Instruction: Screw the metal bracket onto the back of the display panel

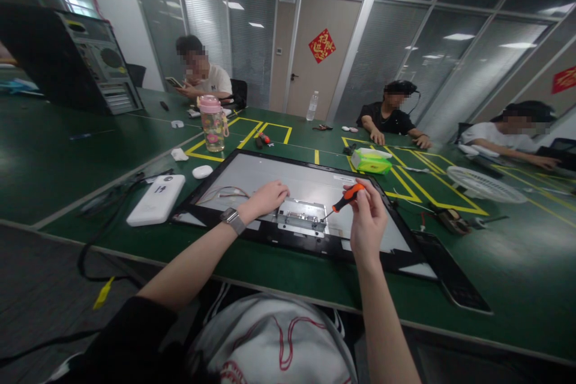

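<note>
A flat display panel (310, 177) with a silver back and black frame lies on the table in front of me. A metal bracket (300, 216) is fixed near the middle of its near edge. My right hand (369, 219) grips an orange and black screwdriver (347, 198) by the handle, its shaft slanting down left so that the tip meets the bracket's right end. Resting on the panel just left of the bracket is my left hand (265, 199), with its fingers extended and nothing visible in them. Thin wires (227, 193) run across the panel's left part.
Left of the panel lie a white power bank (157, 199) and a white case (202, 172). A pink-lidded bottle (212, 123) stands behind them. A dark phone-like slab (452, 273) and a caliper-like tool (463, 220) are on the right. Several people sit across the table.
</note>
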### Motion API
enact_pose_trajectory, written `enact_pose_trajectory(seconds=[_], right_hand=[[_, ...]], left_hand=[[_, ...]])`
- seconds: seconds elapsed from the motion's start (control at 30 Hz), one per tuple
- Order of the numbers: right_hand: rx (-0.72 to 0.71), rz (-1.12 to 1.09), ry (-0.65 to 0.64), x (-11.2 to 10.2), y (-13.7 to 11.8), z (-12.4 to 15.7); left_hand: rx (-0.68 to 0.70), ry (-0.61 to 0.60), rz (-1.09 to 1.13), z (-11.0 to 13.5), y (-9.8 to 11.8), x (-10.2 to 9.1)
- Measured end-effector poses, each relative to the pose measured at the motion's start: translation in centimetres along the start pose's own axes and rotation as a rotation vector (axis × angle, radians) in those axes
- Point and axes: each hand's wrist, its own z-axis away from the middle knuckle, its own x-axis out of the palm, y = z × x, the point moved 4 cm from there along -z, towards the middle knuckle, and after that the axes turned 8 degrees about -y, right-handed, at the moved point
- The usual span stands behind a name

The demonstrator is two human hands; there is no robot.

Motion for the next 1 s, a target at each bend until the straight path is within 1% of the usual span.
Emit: enact_pose_trajectory(seconds=[0.3, 0.43, 0.67, 1.0], right_hand=[[-0.016, 0.038, -0.014, -0.1, 0.14, -0.08], [-0.019, 0.03, -0.014, -0.1, 0.12, -0.11], [0.007, -0.012, 0.008, -0.07, 0.08, -0.11], [-0.002, -0.022, -0.008, -0.04, -0.03, 0.0]], left_hand=[[0.015, 0.006, 0.002, -0.23, -0.37, 0.35], [0.028, 0.005, -0.002, -0.22, -0.31, 0.31], [0.007, -0.007, -0.003, -0.18, -0.24, 0.23], [0.019, 0.003, -0.002, -0.27, -0.52, 0.47]])
